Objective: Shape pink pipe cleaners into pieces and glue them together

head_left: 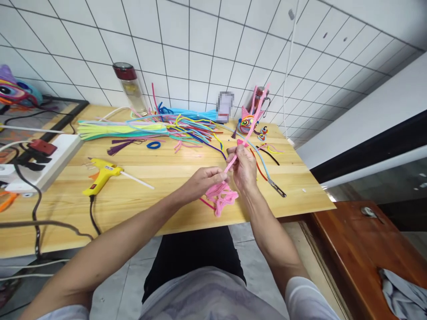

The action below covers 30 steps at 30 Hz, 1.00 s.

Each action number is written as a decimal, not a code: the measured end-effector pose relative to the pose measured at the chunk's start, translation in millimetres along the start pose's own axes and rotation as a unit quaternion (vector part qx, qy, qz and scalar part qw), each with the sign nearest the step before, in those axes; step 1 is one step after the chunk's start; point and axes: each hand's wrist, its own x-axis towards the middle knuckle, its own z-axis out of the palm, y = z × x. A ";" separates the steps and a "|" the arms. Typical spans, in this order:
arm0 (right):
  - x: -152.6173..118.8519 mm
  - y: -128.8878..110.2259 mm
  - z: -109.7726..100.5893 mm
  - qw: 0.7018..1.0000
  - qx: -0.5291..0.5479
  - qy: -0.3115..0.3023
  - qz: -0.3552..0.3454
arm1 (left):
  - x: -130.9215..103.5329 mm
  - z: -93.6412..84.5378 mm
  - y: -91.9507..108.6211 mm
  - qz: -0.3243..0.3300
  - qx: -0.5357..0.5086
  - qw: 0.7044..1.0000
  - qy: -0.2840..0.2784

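Observation:
A pink pipe cleaner [256, 126] runs up and away at a slant between my hands, above the front part of the wooden table. My left hand [208, 181] pinches its near end between thumb and fingers. Farther along, my right hand [243, 166] is closed around the same strand. Just below my left hand lies a looped, bent pink pipe cleaner shape [222, 198]; whether it joins the strand I cannot tell. Behind my right hand stands a small pink cat-like figure [247, 122] with a big eye, partly covered by the strand.
Bundled coloured pipe cleaners [123, 130] lie along the back. A yellow glue gun [105, 173] and a white power strip [50, 164] are at left, cables trailing. Scissors or a similar metal tool [276, 188] lie at right. A glass bottle [130, 89] stands by the wall.

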 end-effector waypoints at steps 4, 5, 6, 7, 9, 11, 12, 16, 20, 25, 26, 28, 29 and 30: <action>5.5 -0.2 0.2 1.000 -0.015 0.003 -0.012 | 9.6 -4.4 -7.0 -0.034 -0.056 0.998 -0.016; 6.1 -0.6 -1.6 1.000 -0.025 0.001 -0.017 | 11.6 -4.4 -8.1 -0.040 -0.057 0.997 -0.024; 6.2 -1.0 -3.6 0.999 -0.036 -0.002 -0.022 | 13.4 -4.0 -9.2 -0.046 -0.054 0.997 -0.033; 5.9 -1.3 -5.6 0.999 -0.046 -0.004 -0.028 | 15.1 -3.3 -10.7 -0.052 -0.046 0.997 -0.042; 4.4 -1.1 -8.7 0.997 -0.062 -0.005 -0.039 | 18.6 -1.4 -15.1 -0.061 -0.023 0.996 -0.055; 2.8 0.5 -9.4 0.996 -0.077 0.001 -0.048 | 22.4 0.1 -22.0 -0.060 -0.003 0.996 -0.059; 2.3 1.7 -8.8 0.995 -0.084 0.005 -0.051 | 24.3 0.6 -25.8 -0.057 0.006 0.997 -0.061; 3.7 6.3 -2.4 0.995 -0.082 0.001 -0.049 | 28.7 1.6 -37.6 -0.052 0.016 0.998 -0.043; 9.3 3.4 0.2 0.998 -0.043 -0.028 -0.038 | 26.0 4.0 -37.5 -0.049 -0.013 0.999 0.013; 15.9 -4.1 -6.9 0.999 -0.021 -0.029 -0.027 | 19.2 5.1 -32.7 -0.050 -0.067 0.997 0.004; 16.4 -4.5 -8.1 0.999 -0.020 -0.029 -0.022 | 18.2 5.2 -32.0 -0.047 -0.073 0.996 -0.003; 16.0 -3.7 -8.6 0.999 -0.016 -0.026 -0.015 | 17.0 6.1 -30.8 -0.049 -0.076 0.996 -0.018; 15.0 -2.6 -7.5 0.999 -0.014 -0.025 -0.016 | 16.8 7.1 -30.4 -0.054 -0.073 0.996 -0.025; 13.6 -1.3 -5.4 0.999 -0.013 -0.023 -0.019 | 16.6 8.3 -30.1 -0.059 -0.069 0.995 -0.031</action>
